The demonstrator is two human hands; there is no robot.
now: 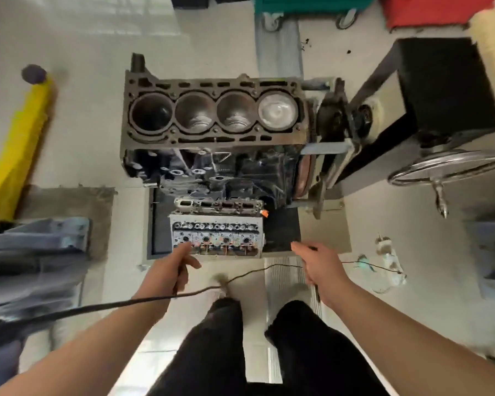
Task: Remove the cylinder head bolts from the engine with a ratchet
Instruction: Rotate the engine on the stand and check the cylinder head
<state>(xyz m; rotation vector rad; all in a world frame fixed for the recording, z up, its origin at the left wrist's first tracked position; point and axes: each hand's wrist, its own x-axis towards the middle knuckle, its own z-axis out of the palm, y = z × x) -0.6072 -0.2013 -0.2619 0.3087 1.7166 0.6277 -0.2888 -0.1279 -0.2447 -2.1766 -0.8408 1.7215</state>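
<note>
The engine block [215, 118] is sitting on its stand [429, 110] in the middle of the scene with four open cylinder bores facing up, and the removed cylinder head [217, 237] is lying on the floor just near of it, on a dark mat [283, 232]; no writing or brand on either is sharp enough to read. The left hand [169, 270] is reaching toward the head's near left corner with its grip curling around a thin dark tool, while the right hand [320, 267] is hovering near the head's right end, its grip closing on another slim dark rod. A thin dark cable [240, 277] is trailing across the floor [83, 52] between both hands, and a yellow lift arm [17, 144] is lying far left.
</note>
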